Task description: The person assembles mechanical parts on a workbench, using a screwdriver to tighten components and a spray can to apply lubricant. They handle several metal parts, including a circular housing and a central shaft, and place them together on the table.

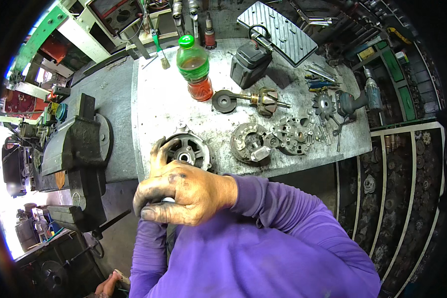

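Observation:
On the near edge of the metal-topped bench lies a round, spoked alternator housing (pixel 200 149) with a hub in its centre. My left hand (pixel 159 158) has its fingers curled over the left rim of this housing; its palm and thumb are hidden. Above the left wrist, my right hand (pixel 186 191) crosses over with its fingers closed. A small whitish bit shows between those fingers, too covered to name. Both hands are smeared with dark grease. To the right of the housing lie a stator ring with a rectifier (pixel 248 144) and another alternator housing (pixel 290 135).
Farther back lie a rotor (pixel 267 102) and pulley (pixel 224 102), near a green-capped bottle (pixel 193 69) and a black battery-like box (pixel 251 62). A fan disc (pixel 324 105) and impact wrench (pixel 350 103) are at right. A large vise (pixel 79 144) stands left.

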A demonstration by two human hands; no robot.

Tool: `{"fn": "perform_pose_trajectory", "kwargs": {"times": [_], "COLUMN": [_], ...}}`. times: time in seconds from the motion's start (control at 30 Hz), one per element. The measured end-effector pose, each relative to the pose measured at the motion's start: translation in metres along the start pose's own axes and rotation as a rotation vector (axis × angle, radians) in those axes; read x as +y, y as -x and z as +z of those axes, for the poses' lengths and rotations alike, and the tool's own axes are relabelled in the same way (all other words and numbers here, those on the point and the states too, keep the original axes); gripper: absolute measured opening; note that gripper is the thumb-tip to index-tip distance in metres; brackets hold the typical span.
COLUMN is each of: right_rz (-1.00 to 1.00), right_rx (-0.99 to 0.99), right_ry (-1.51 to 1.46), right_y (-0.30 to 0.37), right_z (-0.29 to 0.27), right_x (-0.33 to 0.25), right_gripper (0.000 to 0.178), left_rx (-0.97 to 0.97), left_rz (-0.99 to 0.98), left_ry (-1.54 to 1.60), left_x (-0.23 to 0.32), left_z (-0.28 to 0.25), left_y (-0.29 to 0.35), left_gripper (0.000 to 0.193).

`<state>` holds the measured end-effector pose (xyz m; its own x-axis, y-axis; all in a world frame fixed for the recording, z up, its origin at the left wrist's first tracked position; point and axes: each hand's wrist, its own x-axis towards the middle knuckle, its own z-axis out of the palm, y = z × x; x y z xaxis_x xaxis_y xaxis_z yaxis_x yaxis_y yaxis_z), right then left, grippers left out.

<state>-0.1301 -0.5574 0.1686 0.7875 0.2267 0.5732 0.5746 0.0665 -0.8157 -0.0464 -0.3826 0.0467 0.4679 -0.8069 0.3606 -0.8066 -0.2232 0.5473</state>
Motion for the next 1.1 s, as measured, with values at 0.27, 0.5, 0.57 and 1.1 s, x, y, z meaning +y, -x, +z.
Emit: {"fn": "perform_pose_trajectory", "kwargs": {"times": [0.27, 0.5, 0.57, 1.1], "right_rz": [0.188, 0.206, 0.213, 0.225], "right_rx": [0.357, 0.176, 0.222, 0.545], "right_ry": [0.11, 0.081, 0.169, 0.165], "right_y": [-0.006, -0.001, -0.004, -0.025], "right_z": [0.004, -0.011, -0.008, 0.022], "right_x": [-0.019, -0.013, -0.012, 0.006], "right_gripper": [0.016, 0.014, 0.012, 0.024], "left_rx": [0.277, -0.193, -0.076, 0.07], "left_rz": [-0.109, -0.138, -0.038, 0.012], "left_ry": [-0.158, 0.146, 0.043, 0.11], "left_x": [0.026, -0.002, 0.005, 0.016], "left_z": [0.045, 0.0, 0.0, 0.012], "left_y": [0.0, -0.016, -0.013, -0.008], "left_gripper": [0.067, 0.071, 0.06, 0.026]}}
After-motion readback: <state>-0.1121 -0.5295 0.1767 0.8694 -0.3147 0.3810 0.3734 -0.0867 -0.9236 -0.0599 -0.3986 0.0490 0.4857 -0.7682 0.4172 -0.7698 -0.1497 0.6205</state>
